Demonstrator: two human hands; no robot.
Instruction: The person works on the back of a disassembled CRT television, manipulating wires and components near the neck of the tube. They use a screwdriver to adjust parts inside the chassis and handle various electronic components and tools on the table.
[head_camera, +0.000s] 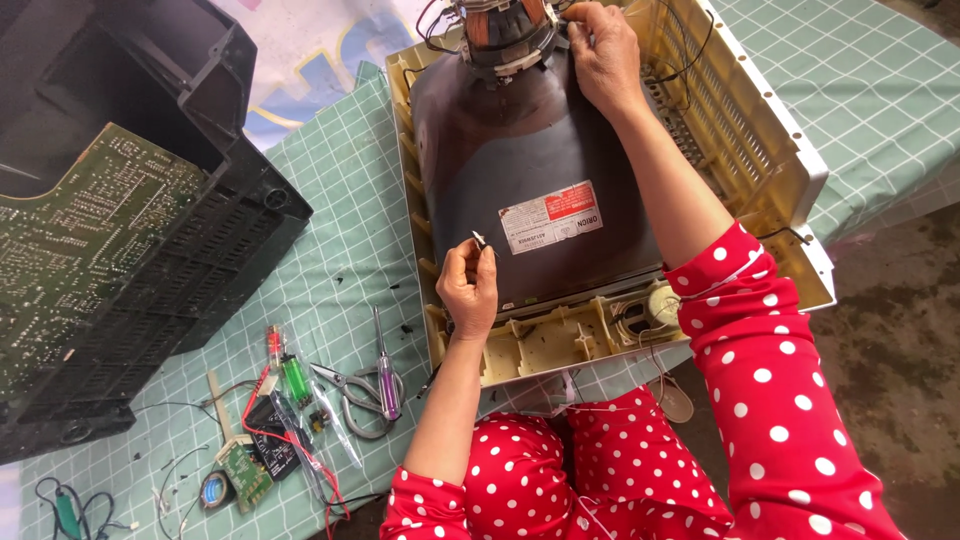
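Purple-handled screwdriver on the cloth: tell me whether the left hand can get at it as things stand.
Probably yes. The purple-handled screwdriver lies in the open on the checked cloth, below the left hand, with nothing over it; only the scissors lie beside it. The hand pinches a small metal piece, which it would need to put down.

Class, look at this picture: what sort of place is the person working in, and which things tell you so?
Probably an informal electronics repair bench. An opened picture tube lies in its cream casing, a bare circuit board sits in the black back cover, and screwdrivers lie on the checked cloth.

dark picture tube (530, 170) face-down in cream tv shell (770, 150)
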